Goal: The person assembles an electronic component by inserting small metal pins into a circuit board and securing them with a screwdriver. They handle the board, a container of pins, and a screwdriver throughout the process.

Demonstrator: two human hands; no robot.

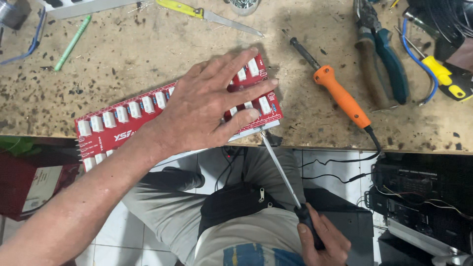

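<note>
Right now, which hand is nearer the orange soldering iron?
Left. The left hand lies flat on the red circuit board, beside the orange soldering iron; the right hand is below the bench, gripping a screwdriver.

The scarred wooden tabletop (148, 54) carries a red circuit board (111, 123) under the left hand (207, 106). Right of that hand lie an orange soldering iron (340, 96) and pliers (382, 59) (a knife (207, 15) lies beyond).

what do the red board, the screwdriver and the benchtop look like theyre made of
Red board: rigid circuit laminate by the look, glossy red coat, white printed marks, white blocky parts.
Screwdriver: bright bare metal shaft; black handle, probably plastic or rubber, in the right hand.
Benchtop: pale speckled pressed-chip wood, apparently matte, stained, pitted.
</note>
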